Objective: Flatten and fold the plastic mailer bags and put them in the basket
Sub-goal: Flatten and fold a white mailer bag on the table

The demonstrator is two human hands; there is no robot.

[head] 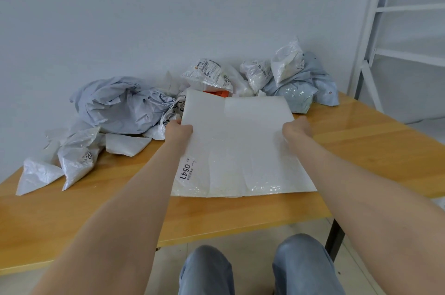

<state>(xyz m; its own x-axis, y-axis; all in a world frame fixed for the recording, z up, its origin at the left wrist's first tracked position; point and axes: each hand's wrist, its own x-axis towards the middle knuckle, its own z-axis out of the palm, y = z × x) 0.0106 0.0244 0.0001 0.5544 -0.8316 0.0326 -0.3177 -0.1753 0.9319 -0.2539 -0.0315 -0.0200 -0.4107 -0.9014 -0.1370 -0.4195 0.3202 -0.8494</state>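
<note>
Two knees in faded blue-grey trousers [255,268] sit lowest in view, just below the front edge of the glossy yellow-brown wooden table [375,150], and two bare forearms reach out over them. The left hand [179,129] grips the left edge of a large flat white plastic mailer bag [243,147], and the right hand [297,128] grips its right edge. Both hands' fingers are curled close together round the plastic, with the tips hidden. The bag lies spread in the middle of the table. Its near edge rests close to the table's front, and a label printed "0541" sits at its near left corner. Behind it to the left lies a crumpled pale grey-blue plastic bag [120,104], with several wrinkled white mailers [74,159] nearer the left end. A heap of labelled white and grey bags [289,73] sits against the wall. A white metal rack [370,29] stands at the right.
</note>
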